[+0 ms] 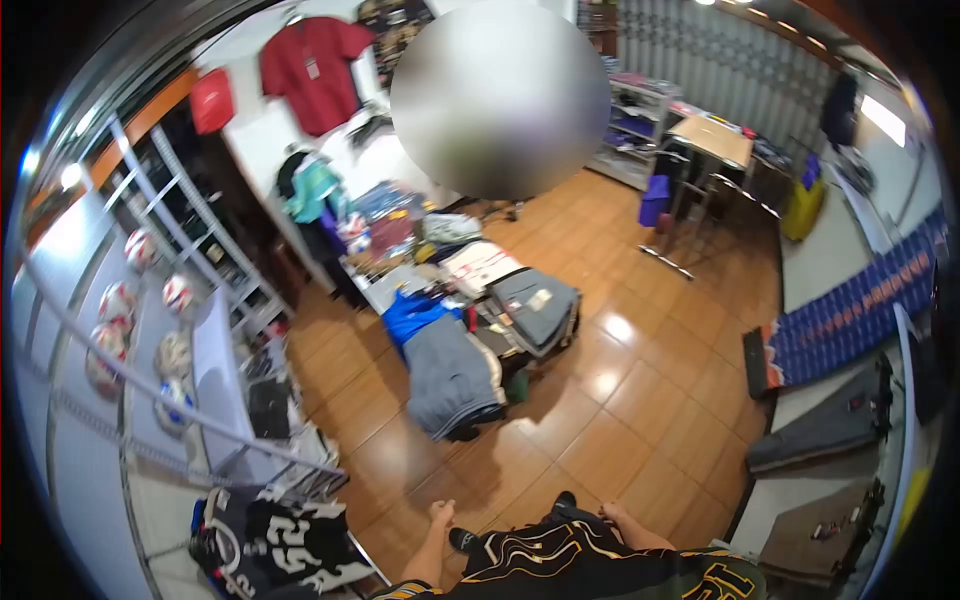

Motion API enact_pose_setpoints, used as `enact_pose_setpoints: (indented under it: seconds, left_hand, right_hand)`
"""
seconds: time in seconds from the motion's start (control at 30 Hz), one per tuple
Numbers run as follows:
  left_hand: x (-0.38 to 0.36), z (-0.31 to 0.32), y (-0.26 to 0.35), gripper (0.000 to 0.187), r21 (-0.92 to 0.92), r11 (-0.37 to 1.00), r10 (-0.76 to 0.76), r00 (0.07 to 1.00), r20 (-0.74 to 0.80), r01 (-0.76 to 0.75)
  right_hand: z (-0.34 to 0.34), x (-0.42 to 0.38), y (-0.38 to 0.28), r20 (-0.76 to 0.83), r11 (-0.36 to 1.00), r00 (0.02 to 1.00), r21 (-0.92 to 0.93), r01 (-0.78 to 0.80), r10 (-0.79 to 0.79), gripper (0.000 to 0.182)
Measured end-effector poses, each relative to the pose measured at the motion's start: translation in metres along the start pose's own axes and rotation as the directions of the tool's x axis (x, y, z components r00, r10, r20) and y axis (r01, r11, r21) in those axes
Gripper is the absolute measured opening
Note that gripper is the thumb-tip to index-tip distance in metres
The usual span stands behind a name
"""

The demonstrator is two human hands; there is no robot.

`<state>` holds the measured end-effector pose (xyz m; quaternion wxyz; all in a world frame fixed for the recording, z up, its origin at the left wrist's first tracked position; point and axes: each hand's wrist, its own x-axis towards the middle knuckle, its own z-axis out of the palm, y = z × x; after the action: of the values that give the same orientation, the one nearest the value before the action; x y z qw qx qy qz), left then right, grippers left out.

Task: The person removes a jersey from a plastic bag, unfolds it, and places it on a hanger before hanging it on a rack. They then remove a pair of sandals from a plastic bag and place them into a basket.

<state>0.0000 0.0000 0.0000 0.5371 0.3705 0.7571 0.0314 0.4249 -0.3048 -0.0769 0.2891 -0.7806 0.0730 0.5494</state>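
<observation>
My left hand [441, 513] hangs low at the bottom of the view, beside my dark shoe. Its fingers look curled in, with nothing seen in them. On the other side of my black shirt [545, 555], my right hand [611, 513] also hangs with fingers curled, and no object shows in it. Both hands are apart from the goods. Ahead of them, a display table carries folded clothes, with grey shorts [450, 375] draped over the near end and another grey pair [535, 305] beside it.
Black jerseys [290, 545] hang at lower left, below a shelf of balls [175, 295]. Folded trousers [825, 425] and a blue patterned cloth [860, 310] line the right side. A wooden-topped table [712, 140] stands at the back right. Tiled floor [640, 400] lies between them.
</observation>
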Motion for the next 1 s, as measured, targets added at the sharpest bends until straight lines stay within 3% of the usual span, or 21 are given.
enact_pose_setpoints:
  seconds: [0.07,0.1,0.2,0.27,0.37,0.5,0.57,0.67,0.77,0.8,0.83,0.9,0.93,1.0]
  left_hand:
    - [-0.009,0.0,0.023,0.054,0.086,0.992,0.084,0.995,0.044,-0.088]
    - [-0.042,0.129,0.066,0.044,0.063,0.991,0.114,0.987,0.111,-0.122]
    - [-0.052,0.168,0.094,0.024,0.163,0.978,0.088,0.962,0.257,-0.133]
    - [-0.036,0.188,0.111,0.027,0.188,0.979,-0.002,0.907,0.422,-0.085]
    - [-0.011,0.221,0.137,0.025,0.411,0.907,-0.116,0.887,0.447,-0.089]
    - [-0.016,0.26,0.201,0.027,0.582,0.813,-0.16,0.953,0.257,-0.021]
    - [0.006,0.289,0.234,0.029,0.594,0.804,-0.162,0.953,0.255,-0.022]
    - [0.039,0.341,0.298,0.031,0.578,0.814,-0.139,0.946,0.294,-0.06]
    - [0.063,0.416,0.384,0.034,0.474,0.865,-0.042,0.92,0.39,-0.162]
    - [0.06,0.439,0.412,0.031,0.496,0.846,-0.037,0.905,0.423,-0.197]
    - [0.046,0.461,0.447,0.03,0.515,0.825,-0.033,0.89,0.455,-0.233]
    - [0.07,0.524,0.511,0.029,0.466,0.535,0.247,0.658,0.711,-0.705]
    - [0.07,0.55,0.53,0.029,0.414,0.624,0.239,0.667,0.706,-0.662]
    - [0.061,0.605,0.571,0.027,0.317,0.736,0.237,0.666,0.707,-0.598]
  right_hand:
    - [0.017,0.024,0.052,0.081,0.984,0.985,0.082,-0.158,0.152,0.024]
    - [-0.108,0.04,0.026,-0.023,0.975,0.984,0.145,-0.17,0.175,0.023]
    - [-0.143,0.001,0.028,-0.161,0.929,0.951,0.307,-0.206,0.264,0.023]
    - [-0.167,0.022,0.044,-0.199,0.917,0.947,0.363,-0.168,0.252,0.024]
    - [-0.192,-0.003,0.015,-0.263,0.892,0.937,0.441,-0.096,0.231,0.019]
    - [-0.198,0.022,0.006,-0.239,0.808,0.912,0.571,-0.145,0.332,0.027]
    - [-0.197,0.009,-0.024,-0.241,0.746,0.878,0.643,-0.175,0.414,0.023]
    - [-0.205,0.028,-0.047,-0.093,0.673,0.904,0.7,-0.24,0.418,0.016]
    - [-0.214,0.035,-0.095,-0.116,0.664,0.93,0.731,-0.157,0.348,0.012]
    - [-0.213,0.065,-0.099,-0.034,0.629,0.929,0.746,-0.222,0.368,0.018]
    - [-0.207,0.132,-0.08,-0.146,0.682,0.941,0.723,-0.11,0.306,0.02]
    - [-0.207,0.191,-0.095,-0.363,0.77,0.916,0.628,0.107,0.168,0.028]
    - [-0.228,0.164,-0.123,-0.309,0.705,0.95,0.663,0.252,-0.049,0.034]
    - [-0.238,0.226,-0.142,-0.281,0.806,0.947,0.59,0.043,0.156,0.03]
